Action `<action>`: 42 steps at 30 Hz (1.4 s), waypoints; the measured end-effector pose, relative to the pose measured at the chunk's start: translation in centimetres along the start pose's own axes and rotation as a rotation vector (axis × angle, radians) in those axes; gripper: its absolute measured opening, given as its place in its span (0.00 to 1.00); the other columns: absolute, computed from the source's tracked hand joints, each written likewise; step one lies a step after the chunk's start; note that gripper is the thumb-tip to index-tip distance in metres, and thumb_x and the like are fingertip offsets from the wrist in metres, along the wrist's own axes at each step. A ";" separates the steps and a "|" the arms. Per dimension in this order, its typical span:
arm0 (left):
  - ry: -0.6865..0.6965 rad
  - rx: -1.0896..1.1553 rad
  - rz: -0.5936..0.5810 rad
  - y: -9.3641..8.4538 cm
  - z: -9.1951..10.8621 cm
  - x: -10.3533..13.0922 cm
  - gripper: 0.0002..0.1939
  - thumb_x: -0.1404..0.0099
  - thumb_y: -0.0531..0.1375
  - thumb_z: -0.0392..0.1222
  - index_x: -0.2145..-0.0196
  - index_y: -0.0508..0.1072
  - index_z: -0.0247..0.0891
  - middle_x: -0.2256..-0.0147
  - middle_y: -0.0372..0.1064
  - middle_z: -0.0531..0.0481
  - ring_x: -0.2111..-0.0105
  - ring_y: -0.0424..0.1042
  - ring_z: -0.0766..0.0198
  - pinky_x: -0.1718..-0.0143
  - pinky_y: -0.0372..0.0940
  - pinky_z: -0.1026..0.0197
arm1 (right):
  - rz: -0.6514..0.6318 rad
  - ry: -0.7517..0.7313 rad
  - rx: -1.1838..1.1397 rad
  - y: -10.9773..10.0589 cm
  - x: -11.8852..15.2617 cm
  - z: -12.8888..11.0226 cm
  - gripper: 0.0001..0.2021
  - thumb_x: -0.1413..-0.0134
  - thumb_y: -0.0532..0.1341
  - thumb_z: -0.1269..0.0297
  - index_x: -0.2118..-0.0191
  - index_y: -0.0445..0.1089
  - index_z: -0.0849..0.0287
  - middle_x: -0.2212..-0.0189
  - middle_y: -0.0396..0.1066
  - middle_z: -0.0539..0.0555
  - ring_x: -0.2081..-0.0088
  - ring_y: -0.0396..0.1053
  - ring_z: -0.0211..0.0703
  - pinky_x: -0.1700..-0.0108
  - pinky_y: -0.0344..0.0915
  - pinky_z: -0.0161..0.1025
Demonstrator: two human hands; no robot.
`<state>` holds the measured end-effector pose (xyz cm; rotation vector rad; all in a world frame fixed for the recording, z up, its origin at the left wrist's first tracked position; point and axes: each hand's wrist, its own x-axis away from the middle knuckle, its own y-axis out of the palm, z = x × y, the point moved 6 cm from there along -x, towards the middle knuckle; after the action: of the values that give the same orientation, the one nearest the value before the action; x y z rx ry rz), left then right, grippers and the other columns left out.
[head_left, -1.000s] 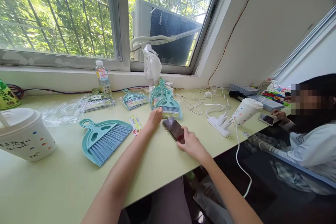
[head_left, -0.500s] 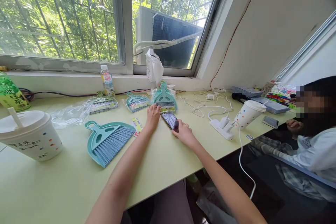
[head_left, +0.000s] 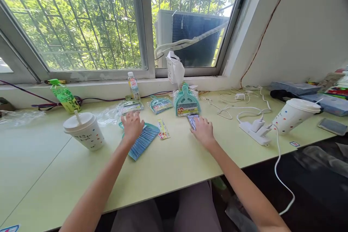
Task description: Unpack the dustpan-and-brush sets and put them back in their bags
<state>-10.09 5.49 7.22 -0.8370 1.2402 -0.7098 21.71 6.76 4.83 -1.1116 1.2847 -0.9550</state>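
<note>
My left hand (head_left: 132,127) is over the handle side of a teal dustpan with a blue-bristled brush (head_left: 145,139), its fingers apart. Whether it touches the dustpan cannot be made out. On the right, my right hand (head_left: 203,130) lies over a phone (head_left: 193,120), covering its lower part, fingers spread. Between the hands is a yellow printed card (head_left: 163,129). Behind the phone stands a stack of packaged dustpan sets (head_left: 186,100). Two more wrapped sets, one teal (head_left: 161,104) and one greenish (head_left: 131,106), rest near the wall.
A lidded cup (head_left: 85,130) and a green bottle (head_left: 64,96) stand at left, a small bottle (head_left: 133,86) by the sill. At right are a power strip (head_left: 254,133) with white cables, another cup (head_left: 295,116) and a second phone (head_left: 332,127).
My left hand has moved left, from beside the stacked sets to the loose dustpan. My right hand has opened over the phone. The view has turned left, and the other person's head is out of frame.
</note>
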 end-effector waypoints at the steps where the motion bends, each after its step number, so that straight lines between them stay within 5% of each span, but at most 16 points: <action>1: -0.077 -0.002 0.007 -0.1 -2.1 0.5 0.22 0.36 0.56 0.42 0.45 0.65 0.34 0.40 0.58 0.32 0.39 0.56 0.40 0.38 0.43 0.32 | 0.035 -0.056 -0.046 -0.2 -0.1 -1.4 0.22 0.40 0.58 0.58 0.43 0.63 0.61 0.43 0.65 0.68 0.44 0.63 0.59 0.48 0.58 0.50; 5: -0.313 0.188 -0.040 1.7 -7.0 1.9 0.24 0.38 0.55 0.37 0.44 0.62 0.31 0.43 0.57 0.30 0.40 0.59 0.42 0.42 0.57 0.38 | -0.038 -0.289 -0.346 1.1 -0.7 -9.3 0.18 0.37 0.55 0.56 0.45 0.66 0.56 0.45 0.70 0.59 0.44 0.64 0.51 0.45 0.58 0.45; 8: -0.278 0.406 -0.046 3.2 -6.5 1.8 0.21 0.39 0.54 0.32 0.48 0.64 0.33 0.47 0.59 0.34 0.42 0.63 0.49 0.42 0.60 0.45 | 0.004 -0.428 -0.448 2.5 -1.2 -14.9 0.22 0.37 0.55 0.56 0.40 0.61 0.56 0.38 0.62 0.59 0.37 0.57 0.49 0.38 0.53 0.48; 11: -0.332 0.720 -0.046 4.2 -5.7 1.7 0.27 0.42 0.60 0.32 0.45 0.61 0.38 0.43 0.56 0.37 0.49 0.70 0.55 0.45 0.64 0.48 | -0.055 -0.435 -0.522 4.6 -1.5 -17.2 0.20 0.35 0.54 0.55 0.42 0.63 0.57 0.40 0.66 0.60 0.37 0.58 0.51 0.35 0.45 0.55; 15: -0.543 1.320 -0.139 5.3 -5.5 2.3 0.35 0.47 0.67 0.36 0.43 0.59 0.40 0.43 0.59 0.37 0.57 0.74 0.60 0.55 0.71 0.57 | -0.049 -0.392 -0.728 5.2 -1.5 -15.6 0.16 0.39 0.58 0.53 0.50 0.70 0.55 0.48 0.72 0.58 0.41 0.64 0.51 0.35 0.40 0.62; 18: -0.505 1.647 -0.336 5.5 -4.3 2.5 0.31 0.49 0.69 0.39 0.48 0.66 0.36 0.52 0.71 0.40 0.63 0.76 0.61 0.63 0.70 0.63 | -0.040 -0.338 -0.936 4.6 -1.9 -14.0 0.13 0.46 0.65 0.55 0.56 0.74 0.55 0.56 0.77 0.54 0.52 0.71 0.49 0.40 0.56 0.53; 22: -0.465 1.662 -0.491 5.3 -3.7 3.1 0.21 0.49 0.68 0.42 0.58 0.73 0.34 0.68 0.75 0.48 0.72 0.74 0.65 0.72 0.67 0.66 | -0.034 -0.256 -1.158 4.7 -2.4 -13.5 0.12 0.53 0.69 0.59 0.61 0.76 0.54 0.61 0.78 0.51 0.61 0.73 0.45 0.53 0.67 0.42; 25: -0.439 1.585 -0.604 5.4 -3.3 3.8 0.22 0.48 0.69 0.45 0.56 0.74 0.36 0.68 0.76 0.50 0.72 0.74 0.64 0.71 0.68 0.66 | 0.015 -0.183 -1.263 5.1 -2.8 -13.2 0.14 0.56 0.70 0.57 0.61 0.76 0.54 0.62 0.78 0.51 0.64 0.73 0.43 0.58 0.68 0.40; 28: -0.419 1.565 -0.716 5.6 -2.9 4.5 0.20 0.49 0.70 0.46 0.59 0.76 0.36 0.69 0.76 0.49 0.72 0.75 0.63 0.71 0.68 0.65 | -0.024 -0.167 -1.404 5.6 -3.7 -12.6 0.14 0.45 0.61 0.53 0.59 0.75 0.58 0.61 0.78 0.54 0.64 0.73 0.42 0.59 0.68 0.39; 31: -0.441 1.626 -0.653 5.8 -3.1 4.5 0.19 0.51 0.71 0.43 0.62 0.76 0.36 0.71 0.75 0.50 0.74 0.74 0.62 0.71 0.68 0.64 | -0.100 -0.238 -1.353 5.8 -4.8 -11.9 0.20 0.34 0.47 0.57 0.58 0.74 0.60 0.59 0.78 0.57 0.59 0.74 0.42 0.54 0.67 0.41; 37: -0.570 1.726 -0.375 6.0 -4.7 3.5 0.18 0.52 0.71 0.42 0.64 0.75 0.35 0.68 0.75 0.47 0.69 0.76 0.60 0.66 0.72 0.62 | -0.097 -0.491 -0.607 6.7 -4.9 -11.3 0.18 0.42 0.62 0.61 0.46 0.69 0.55 0.40 0.65 0.60 0.38 0.59 0.55 0.37 0.49 0.55; 42: -0.613 1.751 -0.302 5.7 -5.1 3.5 0.20 0.52 0.71 0.38 0.60 0.74 0.35 0.63 0.76 0.45 0.65 0.77 0.59 0.64 0.74 0.62 | -0.148 -0.571 -0.547 6.7 -4.1 -12.3 0.12 0.40 0.60 0.62 0.51 0.72 0.53 0.42 0.68 0.56 0.41 0.64 0.49 0.39 0.54 0.51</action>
<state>-14.32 4.74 -0.02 0.2905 -0.2985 -1.2751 8.71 11.15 -0.26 -1.7684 1.0087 -0.3297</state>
